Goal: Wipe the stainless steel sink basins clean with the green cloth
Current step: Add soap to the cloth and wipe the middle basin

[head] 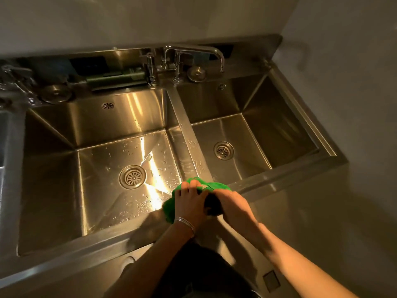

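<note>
A stainless steel double sink fills the view, with a large left basin [64, 190] and a smaller right basin [253, 147]. Water drops lie on the left basin floor around its drain [132, 176] and on the divider [189, 145]. A bunched green cloth [214, 186] sits at the near end of the divider, by the front rim. My left hand [190, 200] lies over the cloth with fingers curled into it. My right hand [231, 206] grips the cloth's right side. Much of the cloth is hidden under both hands.
A swivel faucet [199, 50] with two taps stands behind the divider, spout over the right basin. A round metal plug [196, 73] and another [56, 93] rest on the back ledge, beside a dark green object [118, 79]. Walls close in behind and at right.
</note>
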Available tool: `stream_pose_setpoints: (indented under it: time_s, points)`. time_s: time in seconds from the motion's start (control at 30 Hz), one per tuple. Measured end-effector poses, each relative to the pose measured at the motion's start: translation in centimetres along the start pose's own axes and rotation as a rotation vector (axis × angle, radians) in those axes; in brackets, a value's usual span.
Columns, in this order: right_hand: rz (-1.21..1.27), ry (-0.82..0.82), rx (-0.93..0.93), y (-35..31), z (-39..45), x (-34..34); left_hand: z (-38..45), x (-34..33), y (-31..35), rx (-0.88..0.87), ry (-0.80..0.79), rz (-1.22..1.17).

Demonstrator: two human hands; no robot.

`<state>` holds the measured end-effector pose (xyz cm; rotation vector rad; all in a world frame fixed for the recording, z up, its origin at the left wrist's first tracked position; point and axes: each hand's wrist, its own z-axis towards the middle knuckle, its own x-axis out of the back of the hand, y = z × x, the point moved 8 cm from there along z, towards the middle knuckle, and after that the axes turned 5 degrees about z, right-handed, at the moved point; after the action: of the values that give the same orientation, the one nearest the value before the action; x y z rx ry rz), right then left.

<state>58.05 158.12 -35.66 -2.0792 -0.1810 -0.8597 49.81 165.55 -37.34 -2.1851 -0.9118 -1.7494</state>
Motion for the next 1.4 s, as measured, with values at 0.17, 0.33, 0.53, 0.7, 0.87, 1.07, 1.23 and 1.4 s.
stream_pose_setpoints:
  time_s: [0.17, 0.33, 0.53, 0.7, 0.87, 1.07, 1.23, 1.4]
  points:
    - [-0.094, 0.038, 0.109, -1.2, -0.7, -1.7, 0.0, 1.9, 0.7, 0.053, 0.163, -0.126]
    - [-0.256, 0.025, -0.081, -0.1, 1.4, -3.7, -0.3, 2.3, -0.9, -0.124, -0.063, -0.471]
    - [-0.418, 0.163, 0.041, -1.7, 2.5, -4.2, 0.2, 5.0, -4.8, -0.159, -0.096, -0.498]
    - [-0.559, 0.137, 0.143, -5.3, 4.5, -3.7, 1.6, 4.6, -5.7, 0.012, -0.096, -0.570]
    - [-0.537, -0.023, 0.227, -5.8, 9.7, -5.1, 5.1, 5.1, -5.6, 0.055, -0.026, -0.554]
    - [-0.462, -0.038, 0.387, -9.8, 16.1, -3.1, 10.5, 7.5, -7.8, 0.191, 0.027, -0.511]
    - [-0.593, -0.021, 0.607, -13.6, 22.1, -1.8, 16.3, 9.7, -10.8, 0.277, 0.037, -0.480]
    - [-0.648, -0.191, 0.526, -14.4, 30.2, -2.4, 21.5, 11.9, -14.1, 0.349, 0.053, -0.555]
